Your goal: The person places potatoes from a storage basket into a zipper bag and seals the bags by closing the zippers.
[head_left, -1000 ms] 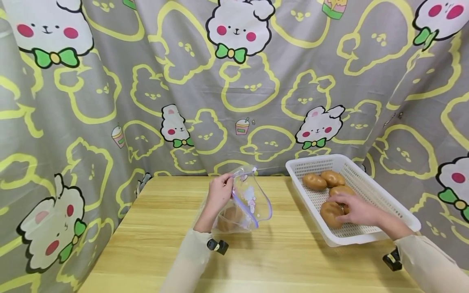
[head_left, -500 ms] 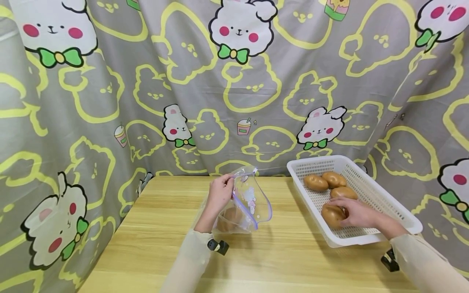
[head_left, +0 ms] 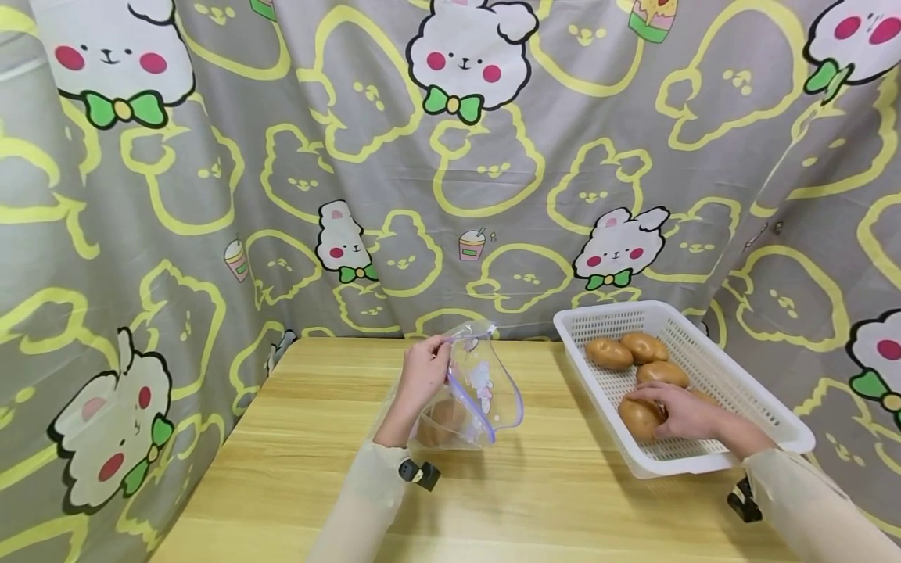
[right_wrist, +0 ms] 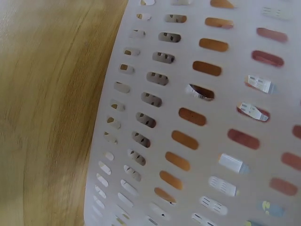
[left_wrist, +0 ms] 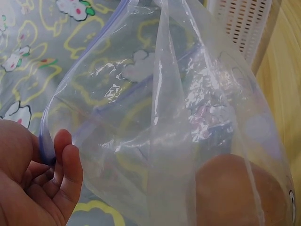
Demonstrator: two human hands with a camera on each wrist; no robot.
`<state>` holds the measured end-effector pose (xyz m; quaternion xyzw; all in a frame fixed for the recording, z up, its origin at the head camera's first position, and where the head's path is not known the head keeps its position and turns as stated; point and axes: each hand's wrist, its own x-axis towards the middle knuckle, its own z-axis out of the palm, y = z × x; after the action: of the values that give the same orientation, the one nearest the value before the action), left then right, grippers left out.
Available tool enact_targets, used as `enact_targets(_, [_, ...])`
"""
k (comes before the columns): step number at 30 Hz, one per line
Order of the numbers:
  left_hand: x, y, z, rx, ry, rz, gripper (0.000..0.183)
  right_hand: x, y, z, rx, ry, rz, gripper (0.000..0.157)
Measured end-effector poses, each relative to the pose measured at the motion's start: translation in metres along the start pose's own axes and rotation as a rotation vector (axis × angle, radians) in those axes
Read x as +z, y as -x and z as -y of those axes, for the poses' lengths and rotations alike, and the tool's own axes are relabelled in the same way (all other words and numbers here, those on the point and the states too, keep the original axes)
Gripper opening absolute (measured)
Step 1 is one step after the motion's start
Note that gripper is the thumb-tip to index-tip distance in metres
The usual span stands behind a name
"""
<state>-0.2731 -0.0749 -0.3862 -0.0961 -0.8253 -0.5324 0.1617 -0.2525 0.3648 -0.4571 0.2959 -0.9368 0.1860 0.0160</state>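
Observation:
My left hand (head_left: pixel 425 369) pinches the rim of a clear zip bag (head_left: pixel 486 391) with a purple seal, its mouth gaping to the right. Through the film shows a brown potato (head_left: pixel 438 426) low in the bag; the left wrist view has this potato (left_wrist: pixel 230 193) close up. Over at the right, my right hand (head_left: pixel 686 410) reaches into a white slotted basket (head_left: pixel 669 467) and grips the nearest potato (head_left: pixel 637 420), fingers over its top and thumb at its side. From the right wrist, the basket wall (right_wrist: pixel 141 103) hides most of the hand.
Behind the gripped one, several more potatoes (head_left: pixel 608 353) lie in the basket, one partly hidden by the right hand. Wooden tabletop (head_left: pixel 535 500) stretches between bag and basket. A patterned grey curtain (head_left: pixel 422 313) hangs along the back and sides.
My right hand has shifted slightly left and settled more closely round the near potato. The left hand and bag keep their place, while the head view has turned a little.

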Motion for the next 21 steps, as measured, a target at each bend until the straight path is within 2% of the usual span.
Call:
enact_targets(9, [0.0006, 0.0003, -0.0001, 0.003, 0.012, 0.027, 0.022, 0.0046, -0.0009, -0.0040, -0.059, 0.080, -0.027, 0.070])
enact_targets(14, [0.0005, 0.0009, 0.0004, -0.001, 0.017, 0.031, 0.022, 0.0045, -0.0018, -0.0010, -0.022, 0.071, 0.004, 0.070])
enact_targets(21, [0.0016, 0.0000, 0.0005, 0.004, 0.008, 0.026, 0.021, 0.0064, -0.0022, 0.0004, -0.003, 0.081, -0.005, 0.064])
